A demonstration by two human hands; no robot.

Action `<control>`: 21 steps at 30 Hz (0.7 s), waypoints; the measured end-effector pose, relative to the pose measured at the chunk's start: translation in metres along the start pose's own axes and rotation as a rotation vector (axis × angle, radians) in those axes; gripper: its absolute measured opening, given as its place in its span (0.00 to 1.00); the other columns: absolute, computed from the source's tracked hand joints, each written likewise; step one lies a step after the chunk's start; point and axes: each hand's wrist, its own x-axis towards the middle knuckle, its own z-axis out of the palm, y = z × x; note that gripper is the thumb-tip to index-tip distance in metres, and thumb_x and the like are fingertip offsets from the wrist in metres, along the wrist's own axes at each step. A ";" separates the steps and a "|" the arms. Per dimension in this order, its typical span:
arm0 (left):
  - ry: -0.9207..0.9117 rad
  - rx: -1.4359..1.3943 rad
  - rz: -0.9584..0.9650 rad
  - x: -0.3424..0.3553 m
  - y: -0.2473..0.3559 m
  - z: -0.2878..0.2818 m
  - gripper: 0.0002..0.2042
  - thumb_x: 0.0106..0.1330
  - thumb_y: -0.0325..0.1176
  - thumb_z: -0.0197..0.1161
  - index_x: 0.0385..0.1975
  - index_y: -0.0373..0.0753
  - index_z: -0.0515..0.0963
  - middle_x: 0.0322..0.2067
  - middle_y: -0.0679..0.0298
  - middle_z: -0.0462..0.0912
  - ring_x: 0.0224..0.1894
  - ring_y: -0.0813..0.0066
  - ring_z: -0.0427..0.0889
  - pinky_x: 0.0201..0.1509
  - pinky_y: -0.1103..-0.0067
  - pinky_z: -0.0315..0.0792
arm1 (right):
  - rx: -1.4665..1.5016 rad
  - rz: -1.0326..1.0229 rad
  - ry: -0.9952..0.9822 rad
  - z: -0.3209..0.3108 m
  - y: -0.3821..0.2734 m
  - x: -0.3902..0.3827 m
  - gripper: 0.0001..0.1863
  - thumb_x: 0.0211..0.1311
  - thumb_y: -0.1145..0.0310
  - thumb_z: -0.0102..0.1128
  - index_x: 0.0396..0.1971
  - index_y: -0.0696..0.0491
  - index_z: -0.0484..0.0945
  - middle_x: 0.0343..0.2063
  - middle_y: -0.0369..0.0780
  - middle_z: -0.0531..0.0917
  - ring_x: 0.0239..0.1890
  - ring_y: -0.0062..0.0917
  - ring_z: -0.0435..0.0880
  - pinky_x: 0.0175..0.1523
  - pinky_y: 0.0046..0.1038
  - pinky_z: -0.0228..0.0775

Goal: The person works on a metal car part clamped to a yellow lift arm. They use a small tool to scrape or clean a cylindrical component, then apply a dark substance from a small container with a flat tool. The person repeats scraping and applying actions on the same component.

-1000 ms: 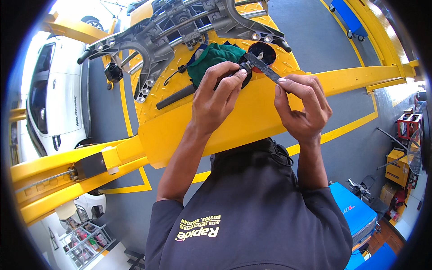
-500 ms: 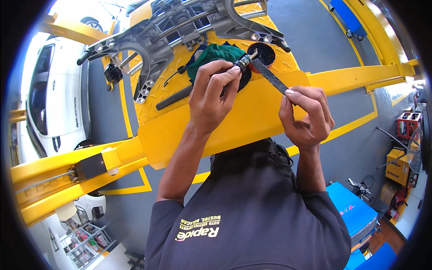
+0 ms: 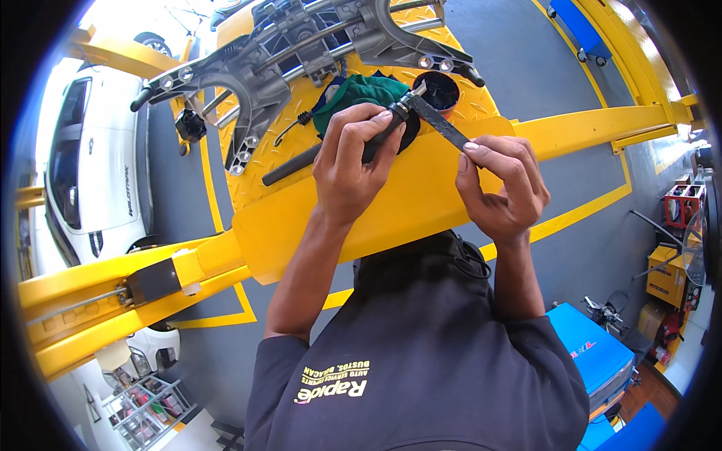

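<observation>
My left hand (image 3: pixel 347 161) is closed around a dark cylindrical part (image 3: pixel 398 112) with a bright metal tip. A long black rod (image 3: pixel 292 166) shows on the other side of that hand; whether it is one piece with the part is hidden. Between thumb and fingers, my right hand (image 3: pixel 508 184) pinches a flat, dark, worn-looking strip (image 3: pixel 440 124). The strip's far end lies against the part near its metal tip. Just beyond is a round container (image 3: pixel 438 93) with a black inside. A green cloth (image 3: pixel 365 92) lies behind my left hand.
A grey metal clamp frame (image 3: pixel 301 52) stands on the yellow treadplate (image 3: pixel 470 60) ahead. A yellow lift beam (image 3: pixel 316 225) crosses in front of my body. To the left is a white vehicle (image 3: pixel 98 150); a blue box (image 3: pixel 590 349) sits at lower right.
My right hand and the strip have shifted a little left and toward my left hand. The strip's end has slid along the part's tip. My left hand has barely moved.
</observation>
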 end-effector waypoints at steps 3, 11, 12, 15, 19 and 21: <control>0.008 -0.006 -0.013 -0.002 -0.003 0.001 0.14 0.61 0.24 0.83 0.42 0.36 0.82 0.43 0.56 0.90 0.42 0.63 0.91 0.45 0.75 0.84 | 0.000 0.011 -0.008 -0.001 0.000 -0.006 0.13 0.52 0.83 0.77 0.37 0.55 0.86 0.32 0.41 0.90 0.34 0.31 0.89 0.41 0.29 0.82; 0.043 -0.180 -0.238 -0.009 -0.007 0.002 0.14 0.63 0.27 0.82 0.41 0.34 0.81 0.41 0.56 0.90 0.40 0.71 0.91 0.44 0.77 0.84 | -0.002 -0.006 0.044 0.003 -0.001 -0.004 0.14 0.51 0.83 0.77 0.38 0.55 0.87 0.33 0.40 0.90 0.34 0.31 0.89 0.41 0.29 0.82; 0.046 -0.248 -0.304 -0.009 -0.006 0.002 0.14 0.64 0.27 0.81 0.41 0.34 0.81 0.41 0.56 0.90 0.40 0.73 0.90 0.45 0.78 0.84 | 0.001 -0.008 0.039 0.004 0.000 -0.006 0.14 0.51 0.84 0.77 0.38 0.55 0.86 0.33 0.40 0.90 0.34 0.31 0.89 0.41 0.29 0.82; 0.058 -0.445 -0.502 -0.007 0.001 0.001 0.12 0.67 0.28 0.80 0.41 0.33 0.81 0.40 0.58 0.90 0.39 0.78 0.89 0.46 0.80 0.83 | -0.005 0.002 0.022 0.005 0.000 -0.011 0.14 0.51 0.84 0.77 0.38 0.55 0.86 0.33 0.41 0.90 0.34 0.31 0.90 0.41 0.28 0.83; 0.017 -0.640 -0.771 0.001 0.007 -0.003 0.09 0.72 0.29 0.75 0.40 0.34 0.81 0.39 0.58 0.90 0.38 0.78 0.89 0.46 0.81 0.82 | -0.021 0.000 0.070 0.003 -0.001 -0.010 0.14 0.51 0.83 0.78 0.37 0.54 0.86 0.34 0.41 0.91 0.35 0.32 0.90 0.41 0.29 0.83; -0.001 -0.720 -0.875 0.006 0.011 -0.008 0.08 0.73 0.30 0.74 0.40 0.35 0.81 0.38 0.58 0.90 0.37 0.77 0.89 0.46 0.80 0.82 | -0.034 -0.025 0.038 0.002 -0.003 -0.009 0.13 0.54 0.83 0.77 0.38 0.56 0.85 0.36 0.43 0.91 0.37 0.34 0.91 0.44 0.30 0.85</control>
